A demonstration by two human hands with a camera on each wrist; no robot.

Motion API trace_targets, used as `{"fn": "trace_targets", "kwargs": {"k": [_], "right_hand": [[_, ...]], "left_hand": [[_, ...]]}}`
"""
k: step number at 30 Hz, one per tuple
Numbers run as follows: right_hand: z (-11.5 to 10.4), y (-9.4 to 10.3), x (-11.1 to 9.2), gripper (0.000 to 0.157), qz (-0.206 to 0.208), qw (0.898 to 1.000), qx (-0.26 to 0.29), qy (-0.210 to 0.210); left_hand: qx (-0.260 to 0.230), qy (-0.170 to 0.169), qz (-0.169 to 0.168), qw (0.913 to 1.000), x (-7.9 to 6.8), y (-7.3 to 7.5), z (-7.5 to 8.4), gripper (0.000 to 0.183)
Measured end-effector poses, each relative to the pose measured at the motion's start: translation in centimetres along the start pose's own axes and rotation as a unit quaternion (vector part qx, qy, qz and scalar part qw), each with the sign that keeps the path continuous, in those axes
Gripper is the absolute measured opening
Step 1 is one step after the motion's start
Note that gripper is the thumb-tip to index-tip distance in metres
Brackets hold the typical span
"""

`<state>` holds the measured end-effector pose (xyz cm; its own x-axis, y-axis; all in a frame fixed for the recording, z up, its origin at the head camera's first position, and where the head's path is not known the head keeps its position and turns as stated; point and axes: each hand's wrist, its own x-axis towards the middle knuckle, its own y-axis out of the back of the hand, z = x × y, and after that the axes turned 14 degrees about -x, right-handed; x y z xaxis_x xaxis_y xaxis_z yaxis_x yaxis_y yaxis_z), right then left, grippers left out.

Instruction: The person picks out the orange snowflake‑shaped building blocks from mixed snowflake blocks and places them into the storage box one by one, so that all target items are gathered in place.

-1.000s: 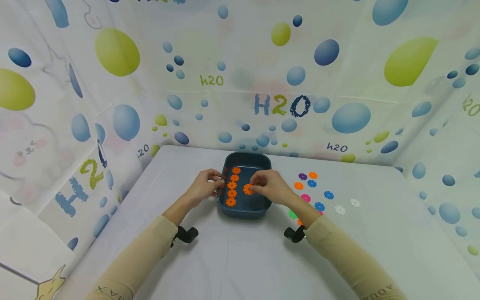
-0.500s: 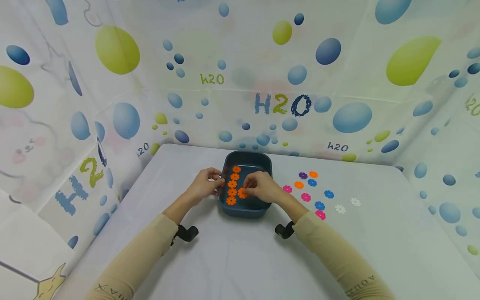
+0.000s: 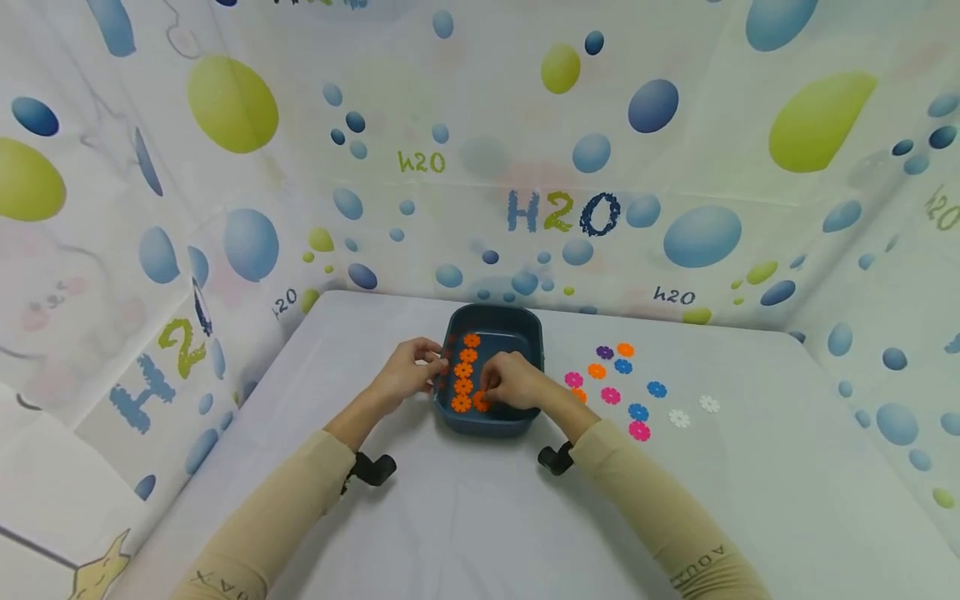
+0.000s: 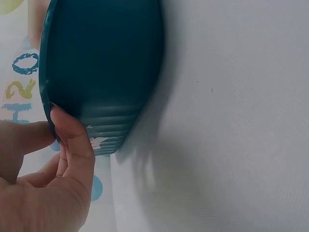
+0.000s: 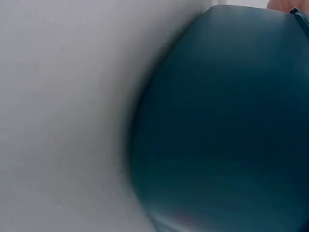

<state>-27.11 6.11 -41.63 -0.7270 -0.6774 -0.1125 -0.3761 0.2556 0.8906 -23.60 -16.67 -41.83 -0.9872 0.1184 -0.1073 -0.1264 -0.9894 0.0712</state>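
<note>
A dark blue-green rectangular basin point(image 3: 517, 321) stands on the white table. Inside it, along the left side, several orange flower-shaped pieces point(image 3: 464, 369) lie in a column. My left hand point(image 3: 408, 371) pinches the basin's left rim between thumb and fingers, which the left wrist view shows close up on the basin wall point(image 4: 106, 53). My right hand point(image 3: 517, 383) reaches down into the basin and pinches another orange flower-shaped piece point(image 3: 481, 402), right of the column's near end. The right wrist view shows mostly the basin's outer wall point(image 5: 217, 116).
Right of the basin, loose flower-shaped pieces lie scattered on the table: purple point(image 3: 604, 352), orange point(image 3: 596, 371), blue point(image 3: 657, 389), pink point(image 3: 640, 431) and white point(image 3: 708, 404). A patterned cloth wall point(image 3: 465, 200) rises behind the table.
My right hand has moved left and toward me inside the basin, bringing its orange piece beside the column's near end. My left hand has stayed on the rim.
</note>
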Motion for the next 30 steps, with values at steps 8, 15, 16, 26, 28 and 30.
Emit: {"fn": "trace_targets", "kwargs": {"k": [8,15,16,26,28,30], "right_hand": [[-0.3,-0.3,0.1,0.004,-0.002,1.0,-0.018,-0.026],[-0.8,-0.2,0.2,0.005,-0.005,0.997,-0.044,-0.056],[-0.7,-0.2,0.2,0.004,-0.005,0.997,-0.048,-0.056],[0.3,-0.2,0.5,0.005,-0.003,0.997,-0.065,-0.042],[0.4,0.0,0.5,0.005,-0.004,0.998,-0.06,-0.031],[0.5,0.5,0.4,0.005,0.003,0.999,-0.05,-0.011]], "left_hand": [[-0.007,-0.002,-0.001,1.0,0.0,0.0,-0.4,0.036],[-0.005,-0.004,-0.003,1.0,0.1,0.0,-0.3,0.036],[-0.005,-0.005,-0.002,1.0,0.2,0.0,-0.3,0.036],[-0.01,-0.002,0.007,0.9999,0.6,-0.6,-0.3,0.036],[-0.009,0.0,0.011,0.9999,0.7,-0.7,-0.3,0.035],[-0.008,0.002,0.014,0.9999,0.7,-0.7,-0.2,0.035]]}}
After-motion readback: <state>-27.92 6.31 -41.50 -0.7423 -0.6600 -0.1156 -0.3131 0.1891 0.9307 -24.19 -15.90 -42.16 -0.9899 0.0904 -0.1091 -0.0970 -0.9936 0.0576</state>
